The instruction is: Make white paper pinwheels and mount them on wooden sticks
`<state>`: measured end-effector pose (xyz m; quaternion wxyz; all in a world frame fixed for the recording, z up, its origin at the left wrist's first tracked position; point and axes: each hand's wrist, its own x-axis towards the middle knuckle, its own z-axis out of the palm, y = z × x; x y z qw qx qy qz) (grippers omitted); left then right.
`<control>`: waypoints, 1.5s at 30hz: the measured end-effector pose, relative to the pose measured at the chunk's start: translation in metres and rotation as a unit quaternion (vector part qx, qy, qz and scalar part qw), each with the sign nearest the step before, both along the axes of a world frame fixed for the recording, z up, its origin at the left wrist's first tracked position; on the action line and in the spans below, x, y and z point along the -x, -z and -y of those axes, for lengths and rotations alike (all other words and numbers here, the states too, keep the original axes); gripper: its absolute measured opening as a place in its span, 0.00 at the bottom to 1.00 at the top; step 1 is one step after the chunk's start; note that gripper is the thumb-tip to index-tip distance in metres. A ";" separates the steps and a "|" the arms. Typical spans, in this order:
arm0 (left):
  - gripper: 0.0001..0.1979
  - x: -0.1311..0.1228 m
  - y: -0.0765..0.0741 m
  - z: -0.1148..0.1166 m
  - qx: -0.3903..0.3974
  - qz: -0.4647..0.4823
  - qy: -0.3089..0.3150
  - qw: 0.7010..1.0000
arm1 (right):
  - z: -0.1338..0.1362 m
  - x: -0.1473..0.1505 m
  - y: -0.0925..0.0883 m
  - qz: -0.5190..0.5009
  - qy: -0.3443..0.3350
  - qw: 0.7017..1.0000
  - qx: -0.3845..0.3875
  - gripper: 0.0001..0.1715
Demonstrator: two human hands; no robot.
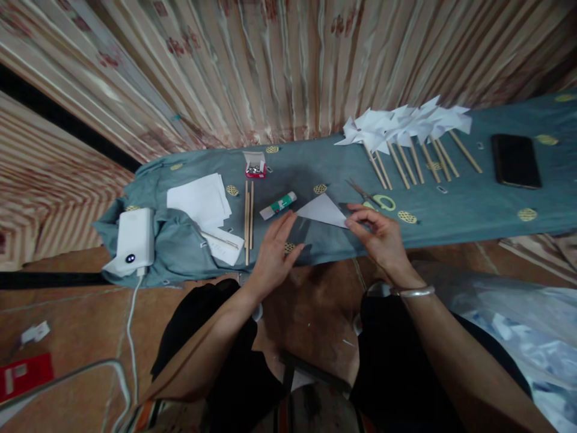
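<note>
A sheet of white paper folded into a triangle [323,210] lies between my hands on the green cloth. My right hand [377,236] pinches its right corner between thumb and fingers. At the left corner, the fingertips of my left hand [276,255] touch or nearly touch the paper; its fingers are stretched out and the thumb stands apart. Just beyond the left hand is a glue stick [278,205], lying on its side. Scissors [372,196] with pale green handles rest beyond my right hand.
Paper pinwheels on sticks [410,135] lie at the back right, near a dark phone [515,160]. To the left are wooden sticks [249,216], a red box of metal pins [255,166], paper sheets [198,198], a pen [220,239] and a white power bank [135,239] with a cable.
</note>
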<state>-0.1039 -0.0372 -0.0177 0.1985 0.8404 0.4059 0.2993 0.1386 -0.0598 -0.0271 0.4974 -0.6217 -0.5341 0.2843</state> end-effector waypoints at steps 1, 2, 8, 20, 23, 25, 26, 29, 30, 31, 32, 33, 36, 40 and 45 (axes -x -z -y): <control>0.30 -0.005 -0.002 -0.003 0.005 0.013 -0.008 1.000 | 0.002 0.002 -0.002 -0.004 -0.001 1.000 0.000 0.06; 0.30 -0.009 -0.003 -0.005 0.016 0.022 -0.011 1.000 | 0.004 0.005 -0.003 -0.002 -0.004 1.000 -0.001 0.06; 0.27 -0.027 -0.001 -0.010 0.080 0.078 0.012 0.994 | 0.010 0.015 -0.002 0.028 -0.028 0.999 0.004 0.06; 0.21 -0.021 0.004 -0.007 0.085 0.083 0.019 0.993 | 0.009 0.019 0.005 -0.017 -0.050 0.998 0.047 0.10; 0.17 -0.021 0.003 -0.007 0.078 0.090 0.017 0.993 | 0.004 0.021 0.005 -0.025 -0.047 0.998 0.044 0.11; 0.14 -0.021 0.004 -0.007 0.076 0.099 0.014 0.992 | 0.002 0.023 0.006 -0.017 -0.045 0.998 0.050 0.10; 0.12 -0.021 0.004 -0.007 0.076 0.102 0.011 0.992 | 0.000 0.023 0.006 -0.013 -0.045 0.997 0.054 0.09; 0.13 -0.021 0.004 -0.007 0.073 0.091 0.004 0.993 | -0.003 0.024 0.006 -0.014 -0.040 0.997 0.068 0.09; 0.14 -0.021 0.003 -0.007 0.062 0.072 0.005 0.995 | -0.004 0.024 0.006 -0.021 -0.034 0.997 0.070 0.10; 0.16 -0.021 0.001 -0.007 0.044 0.045 0.008 0.998 | -0.004 0.024 0.005 -0.029 -0.026 0.997 0.070 0.12; 0.16 -0.021 0.000 -0.007 0.021 0.012 0.013 1.000 | -0.004 0.024 0.004 -0.034 -0.016 0.997 0.067 0.14; 0.16 -0.021 -0.002 -0.007 -0.006 -0.024 0.017 1.000 | -0.004 0.024 0.003 -0.036 -0.005 0.997 0.062 0.16; 0.11 -0.023 -0.008 -0.008 -0.074 -0.104 0.024 0.992 | 0.001 0.020 -0.001 -0.018 0.026 0.999 0.042 0.16; 0.08 -0.027 -0.012 -0.005 -0.120 -0.115 0.044 0.985 | 0.009 0.010 -0.004 0.043 0.047 0.996 0.054 0.08; 0.09 -0.034 -0.012 -0.001 -0.148 -0.104 0.065 0.981 | 0.017 0.002 -0.004 0.086 0.062 0.994 0.033 0.11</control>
